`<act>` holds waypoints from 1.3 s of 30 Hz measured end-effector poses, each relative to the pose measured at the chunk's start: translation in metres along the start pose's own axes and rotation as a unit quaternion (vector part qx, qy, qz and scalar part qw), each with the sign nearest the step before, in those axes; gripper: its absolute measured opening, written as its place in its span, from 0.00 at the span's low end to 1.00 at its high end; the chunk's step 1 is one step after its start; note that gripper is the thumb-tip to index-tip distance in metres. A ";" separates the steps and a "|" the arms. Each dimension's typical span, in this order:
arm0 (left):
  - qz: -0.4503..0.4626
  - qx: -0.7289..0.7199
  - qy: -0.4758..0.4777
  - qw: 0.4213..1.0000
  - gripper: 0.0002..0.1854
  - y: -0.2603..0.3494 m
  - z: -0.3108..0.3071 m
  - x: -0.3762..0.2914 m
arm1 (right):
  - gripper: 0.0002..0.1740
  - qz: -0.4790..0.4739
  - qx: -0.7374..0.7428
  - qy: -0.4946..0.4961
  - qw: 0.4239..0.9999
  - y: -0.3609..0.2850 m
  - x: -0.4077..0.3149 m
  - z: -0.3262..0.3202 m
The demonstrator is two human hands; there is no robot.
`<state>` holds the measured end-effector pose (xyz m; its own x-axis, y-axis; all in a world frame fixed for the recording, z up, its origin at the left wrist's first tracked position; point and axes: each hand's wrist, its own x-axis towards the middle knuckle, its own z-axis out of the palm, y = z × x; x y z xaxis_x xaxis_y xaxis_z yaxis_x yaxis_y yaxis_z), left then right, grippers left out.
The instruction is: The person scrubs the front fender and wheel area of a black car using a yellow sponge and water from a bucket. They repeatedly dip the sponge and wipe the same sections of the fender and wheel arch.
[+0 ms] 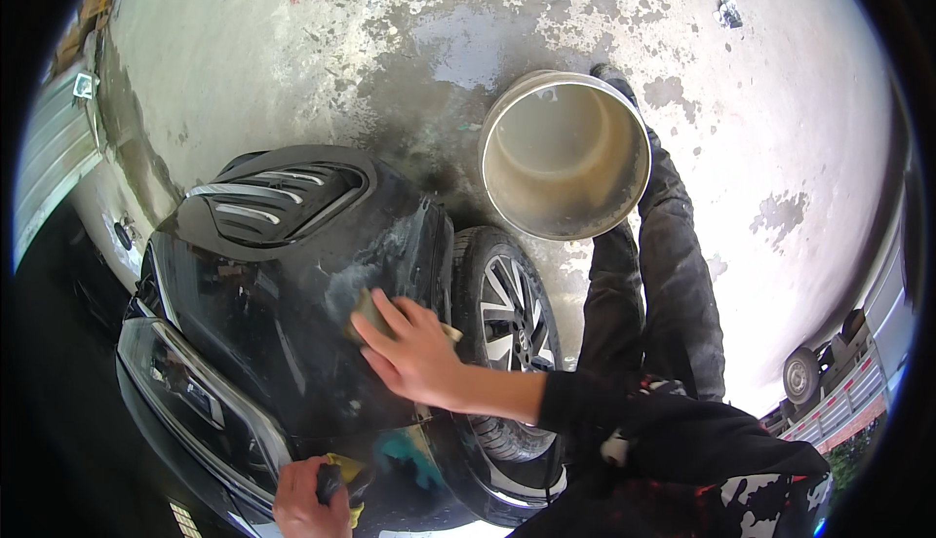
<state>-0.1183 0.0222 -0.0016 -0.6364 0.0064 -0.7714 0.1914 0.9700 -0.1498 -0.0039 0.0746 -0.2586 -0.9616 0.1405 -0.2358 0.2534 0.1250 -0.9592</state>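
My right hand [417, 355] lies palm down on the front bumper [292, 304] of a black car, pressing a greenish-brown sponge or pad [369, 319] to the painted surface. Pale, cloudy residue [365, 267] spreads over the paint around its fingertips. Lower in the view, beside the headlight [208, 384], my left hand [311, 501] grips a yellow cloth or pad [345, 468], along with something dark that I cannot make out. Between the two hands and the wheel arch, a teal patch [409, 457] shows on the black bodywork.
The car's front wheel [512, 319] is just right of my right hand. A large bucket [491, 165], brownish inside, stands by my legs [673, 267]. The concrete floor [241, 63] is stained and partly damp. Another vehicle's wheel [801, 376] shows at the far right.
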 end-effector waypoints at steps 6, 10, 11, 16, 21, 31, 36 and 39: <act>0.015 -0.016 -0.001 1.000 0.15 0.002 -0.002 0.001 | 0.33 -0.043 -0.015 -0.003 0.999 0.008 -0.006 -0.003; 0.012 -0.032 0.003 0.999 0.16 0.004 -0.004 0.001 | 0.31 0.034 -0.022 0.034 0.999 0.029 0.032 0.006; 0.009 -0.032 0.004 0.999 0.16 0.005 -0.003 0.000 | 0.31 0.069 -0.030 0.029 0.997 0.032 0.036 0.008; 0.006 -0.020 0.000 1.000 0.18 0.005 -0.003 0.002 | 0.33 0.024 -0.013 0.029 0.999 0.019 0.022 -0.003; 0.015 -0.041 -0.006 0.999 0.18 0.007 -0.005 0.002 | 0.27 -0.011 -0.040 0.037 0.998 0.009 0.088 0.015; 0.016 -0.048 -0.003 0.999 0.18 0.000 -0.003 0.000 | 0.29 -0.046 -0.027 0.018 0.998 0.000 0.088 0.013; 0.009 -0.048 -0.013 0.999 0.18 0.001 -0.004 0.000 | 0.34 -0.063 -0.003 0.011 0.998 -0.010 0.026 -0.005; 0.000 -0.052 -0.011 0.999 0.18 0.003 -0.003 0.001 | 0.35 -0.077 0.011 0.003 0.997 -0.009 -0.005 -0.013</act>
<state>-0.1206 0.0260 -0.0004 -0.6196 0.0026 -0.7849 0.1117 0.9901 -0.0850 -0.0004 0.0854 -0.2472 -0.9883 0.1267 -0.0852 0.1009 0.1230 -0.9873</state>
